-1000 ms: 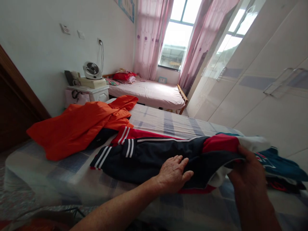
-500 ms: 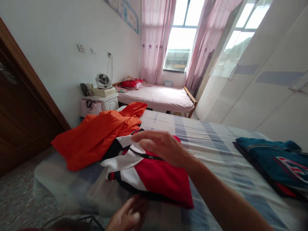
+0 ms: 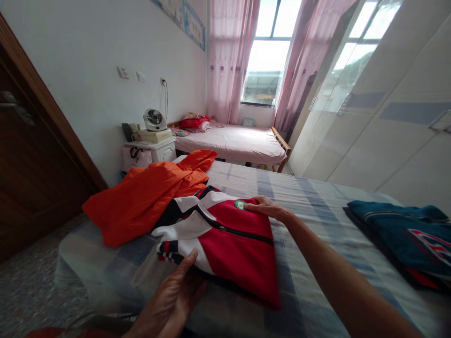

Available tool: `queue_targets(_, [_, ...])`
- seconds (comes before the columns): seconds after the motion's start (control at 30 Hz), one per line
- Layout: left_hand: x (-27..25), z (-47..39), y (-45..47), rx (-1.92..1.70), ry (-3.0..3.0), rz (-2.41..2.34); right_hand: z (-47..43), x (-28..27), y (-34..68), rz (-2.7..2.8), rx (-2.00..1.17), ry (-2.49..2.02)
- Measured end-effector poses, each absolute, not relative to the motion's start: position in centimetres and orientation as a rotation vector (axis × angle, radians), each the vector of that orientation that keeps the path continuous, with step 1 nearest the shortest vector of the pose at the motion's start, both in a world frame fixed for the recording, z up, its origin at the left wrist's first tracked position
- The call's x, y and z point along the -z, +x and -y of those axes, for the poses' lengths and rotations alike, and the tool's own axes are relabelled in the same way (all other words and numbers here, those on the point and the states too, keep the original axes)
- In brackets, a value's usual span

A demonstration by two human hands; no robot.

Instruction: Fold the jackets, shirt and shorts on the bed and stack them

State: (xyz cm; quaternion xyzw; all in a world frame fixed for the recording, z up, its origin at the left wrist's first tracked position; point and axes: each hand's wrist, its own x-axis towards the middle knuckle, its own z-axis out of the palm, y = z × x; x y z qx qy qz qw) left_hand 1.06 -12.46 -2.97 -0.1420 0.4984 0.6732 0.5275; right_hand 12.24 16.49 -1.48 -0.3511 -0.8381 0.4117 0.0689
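A folded red, white and black zip jacket (image 3: 239, 251) lies on the striped bedsheet, its collar toward the left and a round green badge on its far side. My left hand (image 3: 178, 286) is at the jacket's near edge, thumb over the top and fingers partly hidden beneath. At the far edge, my right hand (image 3: 266, 207) grips the cloth beside the badge, its fingertips partly hidden. An orange jacket (image 3: 151, 197) lies loosely spread against the collar end.
Folded teal clothing (image 3: 398, 230) rests on darker garments at the right of the bed (image 3: 310, 234). Behind are a pink-covered bed (image 3: 239, 141), a nightstand (image 3: 164, 149) with a small fan (image 3: 154, 119), and white wardrobes (image 3: 369, 126). A brown door (image 3: 31, 155) stands left.
My right hand has moved from above the jacket's middle to its far edge, uncovering the badge and zip. My left hand has come up onto the near edge.
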Motion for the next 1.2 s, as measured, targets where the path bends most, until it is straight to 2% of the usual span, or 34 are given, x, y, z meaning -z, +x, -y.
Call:
queue_targets(0.1, [2.9,11.6,1.2,-1.651,-0.214,-1.180,-15.3,0.6,12.7,2.251,-1.657,-1.039])
queue_targets(0.23, [0.7,10.0,1.5,-1.795,-0.062,-1.232,-13.4,-2.7,15.4,1.885,-1.820,-0.850])
queue_targets(0.37, [-3.7,6.1,0.7,-1.922,0.210,-1.212,-11.4,-6.7,19.8,1.627,-1.683,-0.715])
queue_targets(0.47, [-5.4,1.7,-0.5,-1.812,0.438,-1.243,-10.0,-7.5,22.7,1.485,-1.531,-0.768])
queue_targets(0.63, [-2.2,-3.8,-1.2,-1.529,0.678,-1.475,-8.9,-2.6,26.6,1.650,-1.414,-1.099])
queue_targets(0.73, [0.8,-3.6,-1.2,-1.494,0.717,-1.633,-8.8,0.9,29.1,1.831,-1.095,-1.506])
queue_targets(0.8, [2.1,-2.2,-1.0,-1.479,0.805,-1.718,-8.5,2.2,30.4,1.869,-0.951,-1.606])
queue_targets(1.0, [3.1,3.1,1.0,-1.291,1.358,-1.869,-6.8,3.5,30.2,2.000,-1.061,-1.440])
queue_targets(1.2, [3.3,4.5,1.2,-1.108,1.286,-1.908,-5.6,1.7,29.7,1.928,-1.250,-1.169])
